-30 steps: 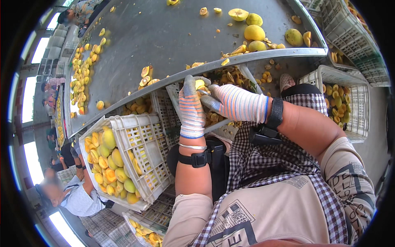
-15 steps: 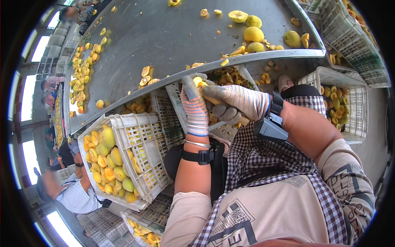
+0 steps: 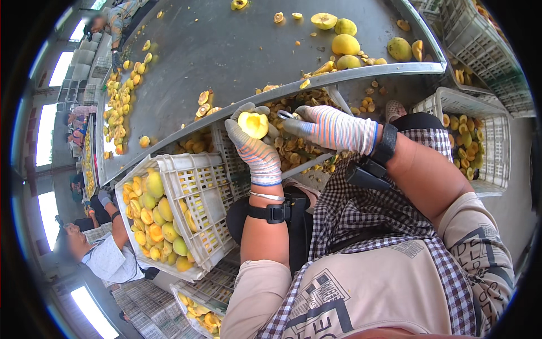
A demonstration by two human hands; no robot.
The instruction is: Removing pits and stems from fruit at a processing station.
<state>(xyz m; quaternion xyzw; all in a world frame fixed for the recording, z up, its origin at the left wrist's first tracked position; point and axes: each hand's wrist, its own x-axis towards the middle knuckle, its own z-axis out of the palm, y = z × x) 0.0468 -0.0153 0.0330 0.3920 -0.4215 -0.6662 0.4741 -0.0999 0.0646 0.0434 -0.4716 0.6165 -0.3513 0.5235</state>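
Note:
On the upturned palm of my left hand (image 3: pixel 251 150), in a striped glove with grey fingers, rests a yellow peach half (image 3: pixel 252 125). The fingers curl around it, and its hollowed cut face shows. To its right, my right hand (image 3: pixel 336 130), gloved alike, grips a small pitting tool (image 3: pixel 285 114) whose metal loop tip points toward the fruit. Its handle is hidden in the glove. Both hands are just below the near edge of the metal table (image 3: pixel 209 51), above a heap of scraps and pits (image 3: pixel 293 150).
A white crate of peaches (image 3: pixel 195 209) tilts at my left, with another crate (image 3: pixel 197 308) below it. More crates (image 3: pixel 491 147) stand at right. Whole fruit (image 3: pixel 345 44) and cut pieces (image 3: pixel 116 107) lie on the table. Other people (image 3: pixel 113 260) work at left.
My hands have drawn apart. The right one pulled the tool rightward off the fruit, and the left one now shows the peach half cut face up. A co-worker's hand reaches the far-left fruit pile.

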